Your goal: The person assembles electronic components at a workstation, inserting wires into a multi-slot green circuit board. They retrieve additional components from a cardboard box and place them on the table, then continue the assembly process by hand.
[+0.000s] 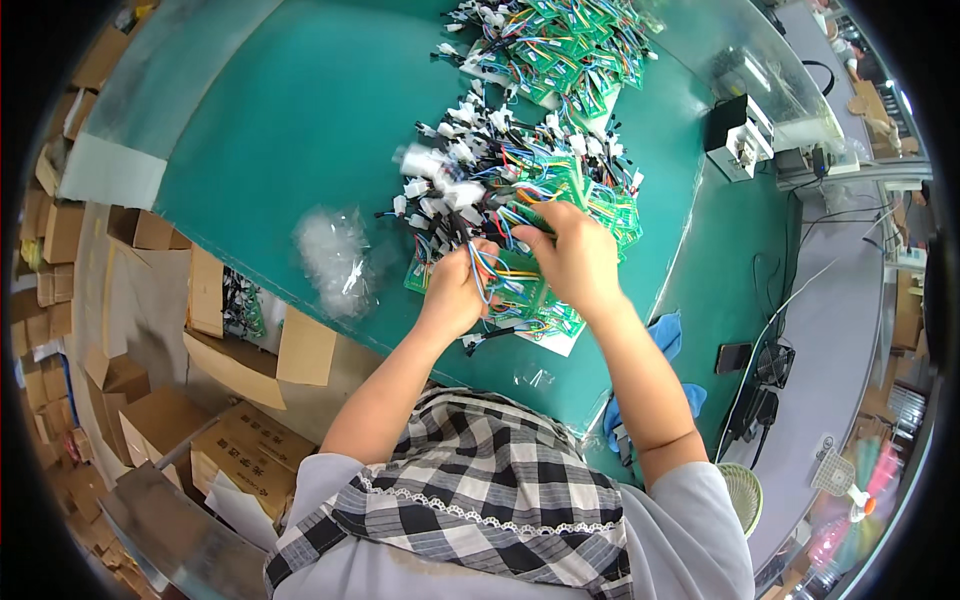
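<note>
A pile of green circuit boards (pixel 615 215) with coloured wires and white plug connectors lies in front of me on the green tabletop. My left hand (pixel 457 290) is closed round a bundle of wires (pixel 481 268) at the near side of this pile. Above it, white connectors (pixel 440 175) are smeared by motion. My right hand (pixel 580 255) pinches the edge of a green circuit board (pixel 525 213), its thumb and fingers pressed together. The wires between my hands partly hide what lies under them.
A second heap of boards (pixel 570 50) lies farther back. Left of my hands is a pile of clear plastic scraps (pixel 338 262). An open cardboard box (pixel 240 365) stands below the table's left edge. At the right are a white-and-black device (pixel 738 138), a phone (pixel 733 358) and a blue cloth (pixel 665 335).
</note>
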Motion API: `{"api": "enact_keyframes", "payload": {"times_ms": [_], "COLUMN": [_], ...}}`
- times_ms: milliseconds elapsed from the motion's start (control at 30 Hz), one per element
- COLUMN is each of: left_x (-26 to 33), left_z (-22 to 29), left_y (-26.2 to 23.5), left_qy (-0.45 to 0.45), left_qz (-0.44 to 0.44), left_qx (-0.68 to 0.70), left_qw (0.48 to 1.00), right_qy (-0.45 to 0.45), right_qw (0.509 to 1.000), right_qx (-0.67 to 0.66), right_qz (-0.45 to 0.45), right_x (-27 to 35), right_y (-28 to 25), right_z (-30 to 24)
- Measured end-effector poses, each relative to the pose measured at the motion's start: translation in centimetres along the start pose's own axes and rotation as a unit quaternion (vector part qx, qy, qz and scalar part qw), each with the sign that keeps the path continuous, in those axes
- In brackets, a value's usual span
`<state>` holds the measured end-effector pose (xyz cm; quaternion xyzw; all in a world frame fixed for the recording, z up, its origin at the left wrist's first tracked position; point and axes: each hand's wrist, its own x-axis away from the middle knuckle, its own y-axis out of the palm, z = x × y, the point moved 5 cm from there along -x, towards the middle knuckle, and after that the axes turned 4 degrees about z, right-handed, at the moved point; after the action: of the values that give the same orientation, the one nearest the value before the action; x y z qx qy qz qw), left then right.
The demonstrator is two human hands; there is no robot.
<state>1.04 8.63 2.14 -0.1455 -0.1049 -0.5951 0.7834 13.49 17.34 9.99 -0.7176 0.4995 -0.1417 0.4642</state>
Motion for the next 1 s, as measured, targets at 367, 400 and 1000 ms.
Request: {"api": "enact_keyframes", "payload": {"times_ms": [367,400,1000], "left_x": [-1.7,-1.0,4.9], "left_z": [-3.6,-3.3,-15.9], "left_y": [-0.4,-1.1,1.5], "left_qy": [0.094,0.115,-0.247], "left_qz": [0.083,0.115,0.239], "left_qx": [-0.133,-0.148,0.285], "left_qw": [0.983,0.976,0.895], "right_qy": [-0.04,-0.039,0.522], "right_qw": [0.987,0.986,0.683], "right_qx": [0.151,0.157,-0.457], "right_qz": [0.025,0.032,0.229], "right_x": [5.4,5.7,16.9], "right_y": [4.0,4.4,6.6], "right_z": [2.6,2.9,26.7]}}
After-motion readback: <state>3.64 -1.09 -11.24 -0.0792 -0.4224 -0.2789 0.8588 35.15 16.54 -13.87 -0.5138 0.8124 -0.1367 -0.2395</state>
